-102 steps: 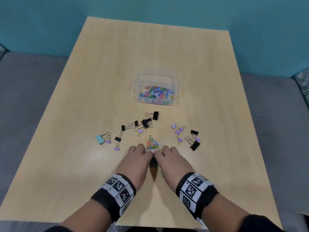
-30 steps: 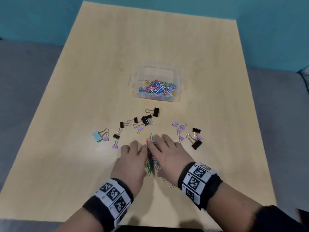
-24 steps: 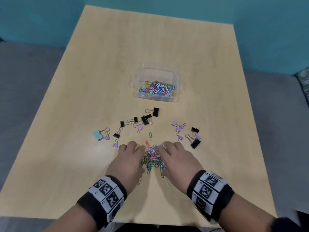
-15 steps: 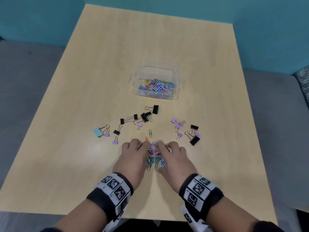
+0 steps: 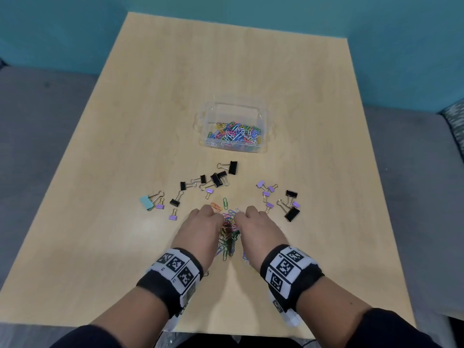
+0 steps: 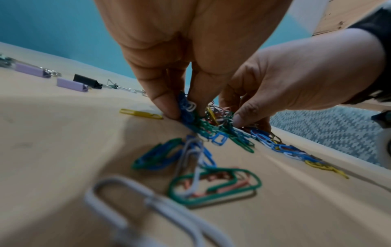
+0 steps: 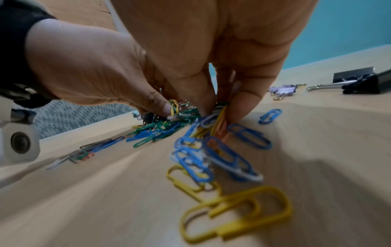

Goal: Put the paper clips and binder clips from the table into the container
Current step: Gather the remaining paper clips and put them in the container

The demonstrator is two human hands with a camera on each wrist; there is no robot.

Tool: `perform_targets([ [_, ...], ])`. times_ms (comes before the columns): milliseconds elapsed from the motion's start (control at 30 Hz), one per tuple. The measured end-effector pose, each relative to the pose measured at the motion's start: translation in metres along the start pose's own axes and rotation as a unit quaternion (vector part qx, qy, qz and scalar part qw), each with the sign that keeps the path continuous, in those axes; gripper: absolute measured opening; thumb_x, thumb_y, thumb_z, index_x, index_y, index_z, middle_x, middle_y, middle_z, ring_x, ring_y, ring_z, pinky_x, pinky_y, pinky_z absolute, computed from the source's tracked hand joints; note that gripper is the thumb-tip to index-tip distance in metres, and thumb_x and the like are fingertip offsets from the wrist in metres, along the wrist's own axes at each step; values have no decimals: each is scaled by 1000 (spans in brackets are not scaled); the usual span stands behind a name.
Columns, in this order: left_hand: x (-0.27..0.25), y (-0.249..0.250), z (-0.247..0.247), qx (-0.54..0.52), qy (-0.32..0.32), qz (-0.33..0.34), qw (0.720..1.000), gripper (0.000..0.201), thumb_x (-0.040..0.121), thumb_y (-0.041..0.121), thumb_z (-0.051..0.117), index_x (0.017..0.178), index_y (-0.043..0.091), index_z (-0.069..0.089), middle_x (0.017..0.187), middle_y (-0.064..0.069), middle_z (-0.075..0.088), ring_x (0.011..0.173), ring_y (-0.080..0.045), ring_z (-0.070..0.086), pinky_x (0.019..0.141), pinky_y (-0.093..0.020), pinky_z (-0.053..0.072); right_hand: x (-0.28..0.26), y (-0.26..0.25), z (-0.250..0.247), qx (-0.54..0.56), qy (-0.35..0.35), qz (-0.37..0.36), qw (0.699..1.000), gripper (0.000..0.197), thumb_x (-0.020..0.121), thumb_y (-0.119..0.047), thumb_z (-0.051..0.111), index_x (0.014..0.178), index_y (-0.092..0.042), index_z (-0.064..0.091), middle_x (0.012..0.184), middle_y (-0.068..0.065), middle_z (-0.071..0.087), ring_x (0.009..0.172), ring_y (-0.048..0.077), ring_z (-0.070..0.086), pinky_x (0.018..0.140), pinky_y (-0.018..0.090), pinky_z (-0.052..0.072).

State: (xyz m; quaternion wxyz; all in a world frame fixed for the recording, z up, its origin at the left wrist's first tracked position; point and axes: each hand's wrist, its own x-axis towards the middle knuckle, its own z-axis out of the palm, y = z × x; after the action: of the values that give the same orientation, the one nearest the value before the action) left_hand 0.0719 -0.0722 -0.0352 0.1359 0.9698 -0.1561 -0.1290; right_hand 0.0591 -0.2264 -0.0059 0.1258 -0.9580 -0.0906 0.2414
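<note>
A heap of coloured paper clips [image 5: 229, 228] lies on the table between my two hands. My left hand [image 5: 214, 215] pinches a bunch of blue and white clips [image 6: 187, 107] between thumb and fingers. My right hand [image 5: 241, 216] pinches a bunch of white and yellow clips [image 7: 216, 112] in the same way. Loose clips [image 7: 239, 210] trail toward the table's near edge. The clear plastic container [image 5: 204, 116] stands farther off, with many paper clips [image 5: 236, 134] inside. Black binder clips [image 5: 219, 177] lie between the heap and the container.
A teal binder clip [image 5: 147, 202] and small purple ones lie to the left. Purple and black binder clips [image 5: 291, 209] lie to the right. A green paper clip [image 5: 226, 203] and an orange one [image 5: 216, 206] sit just beyond my fingertips. The wooden table [image 5: 150, 121] is bordered by a teal wall.
Both hands have raked the paper clips into a tighter heap and closed in on it from either side. The green and orange clips were left out in front.
</note>
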Motion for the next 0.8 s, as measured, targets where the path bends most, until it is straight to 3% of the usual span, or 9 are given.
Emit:
perform_targets([
  [133, -2, -2, -2, -28, -12, -12, 999, 27, 60, -5, 70, 68, 15, 54, 71, -1, 46, 59, -23, 45, 43, -32, 38, 3, 4, -2, 7, 5, 0, 1000, 36, 72, 9, 48, 86, -19, 30, 88, 1, 29, 73, 24, 31, 49, 30, 17],
  [233, -2, -3, -5, -51, -24, -15, 998, 20, 66, -5, 64, 75, 12, 59, 75, -2, 47, 62, -25, 47, 47, -33, 41, 6, 7, -3, 36, 15, 22, 999, 31, 76, 8, 49, 82, -17, 33, 84, 0, 31, 64, 23, 31, 46, 27, 12],
  [400, -1, -4, -18, -122, -25, -63, 990, 20, 80, 6, 58, 91, 18, 70, 86, 1, 55, 76, -23, 56, 60, -30, 42, 8, 17, -10, 96, 16, 27, 995, 17, 85, -1, 46, 79, -16, 41, 83, 2, 43, 69, 25, 45, 51, 30, 29],
  [467, -1, -6, -26, -168, -18, -73, 983, 16, 80, 10, 63, 89, 21, 72, 84, 4, 56, 76, -18, 57, 63, -28, 42, 7, 24, -15, 139, -1, 27, 990, 16, 85, -5, 47, 77, -19, 45, 82, 0, 48, 73, 24, 50, 60, 33, 38],
  [533, 0, -8, -37, -227, -14, -90, 970, 13, 77, 10, 69, 84, 21, 72, 78, 8, 57, 72, -12, 56, 63, -23, 40, 6, 30, -25, 218, -31, 44, 974, 16, 82, -8, 51, 75, -22, 50, 77, -4, 54, 70, 21, 57, 59, 30, 43],
  [600, 4, -11, -51, -339, -39, -137, 930, 14, 72, 8, 74, 77, 22, 72, 68, 4, 63, 62, -9, 58, 61, -21, 43, 7, 36, -39, 327, -61, 72, 940, 14, 81, -8, 56, 75, -20, 56, 66, -5, 57, 58, 19, 63, 48, 23, 42],
  [667, 14, -12, -68, -494, -68, -180, 848, 11, 65, 9, 74, 73, 17, 73, 68, -8, 69, 56, -12, 59, 57, -23, 48, 12, 42, -56, 418, -75, 85, 901, 14, 82, -2, 60, 76, -14, 58, 61, 2, 57, 49, 19, 61, 41, 19, 39],
  [733, 29, -10, -84, -580, -70, -206, 785, 14, 60, 4, 74, 73, 9, 73, 74, -19, 68, 59, -17, 60, 53, -23, 51, 23, 47, -77, 488, -61, 74, 867, 14, 82, 4, 62, 78, -9, 58, 60, 10, 58, 44, 18, 58, 42, 20, 39],
  [800, 50, -7, -99, -614, -67, -221, 755, 16, 67, -9, 73, 76, 3, 69, 71, -17, 65, 58, -18, 60, 54, -21, 54, 38, 50, -97, 538, -32, 62, 840, 16, 82, 7, 63, 78, -7, 58, 59, 14, 57, 41, 17, 56, 44, 25, 43],
])
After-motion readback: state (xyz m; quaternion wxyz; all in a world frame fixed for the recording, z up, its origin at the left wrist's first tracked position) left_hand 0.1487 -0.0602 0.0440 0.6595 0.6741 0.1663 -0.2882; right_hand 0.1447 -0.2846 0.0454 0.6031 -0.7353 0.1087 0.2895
